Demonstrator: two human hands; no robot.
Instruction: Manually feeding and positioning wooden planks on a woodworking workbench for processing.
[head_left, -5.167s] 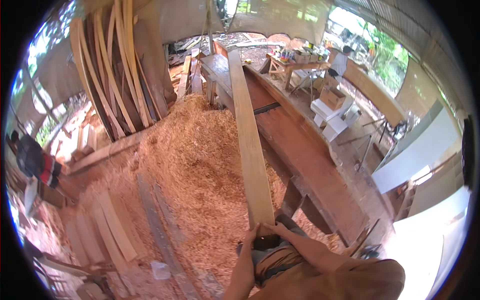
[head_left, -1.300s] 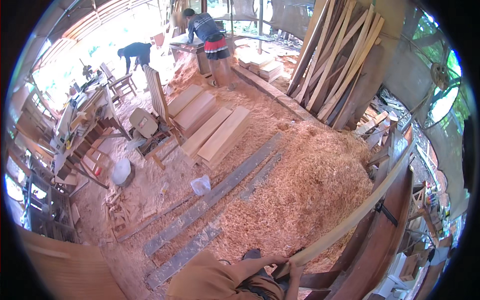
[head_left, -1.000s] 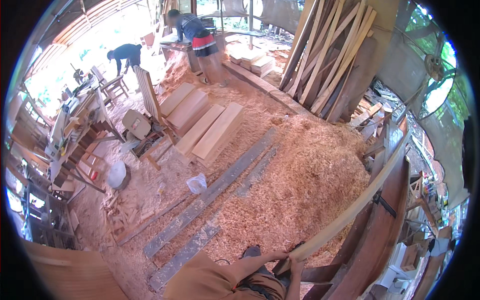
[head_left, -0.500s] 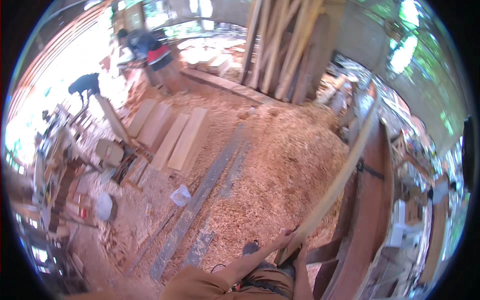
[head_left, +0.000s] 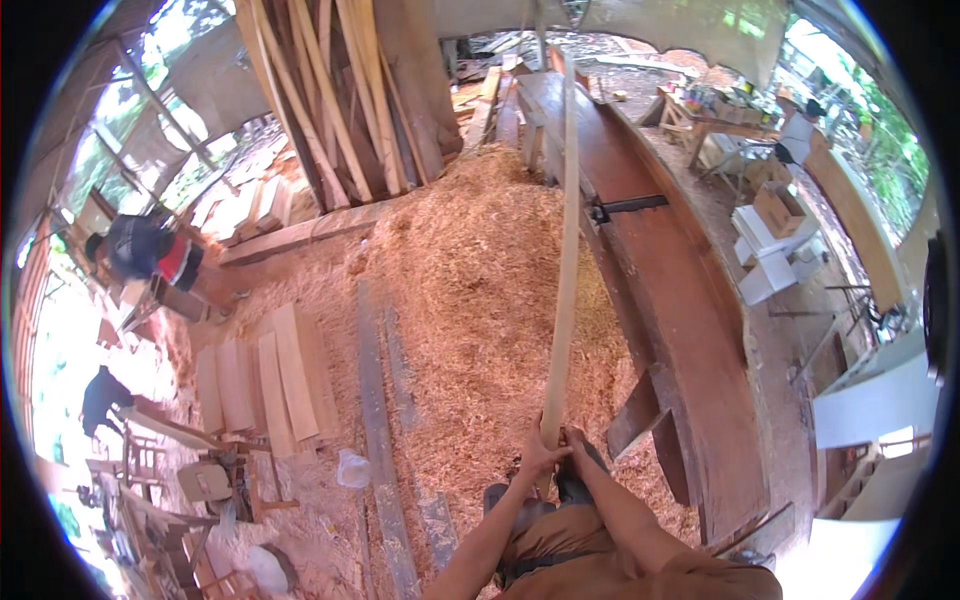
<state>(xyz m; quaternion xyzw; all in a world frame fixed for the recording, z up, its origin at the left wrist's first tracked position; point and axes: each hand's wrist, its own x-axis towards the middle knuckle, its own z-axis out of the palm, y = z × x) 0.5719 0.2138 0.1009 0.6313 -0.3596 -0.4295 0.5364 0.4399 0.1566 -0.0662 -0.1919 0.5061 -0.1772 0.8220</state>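
Sawdust floor (head_left: 470,290) spreads beside a long reddish workbench (head_left: 680,300); left hand (head_left: 540,455) and right hand (head_left: 578,442) both clasp the near end of a pale plank (head_left: 566,250); cardboard box (head_left: 780,208) far right.

The person wore brown shorts with a dark waistband. Both forearms were bare. Dark shoes showed below.

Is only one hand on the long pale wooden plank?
No: both the left hand and the right hand grip the near end of the long pale wooden plank.
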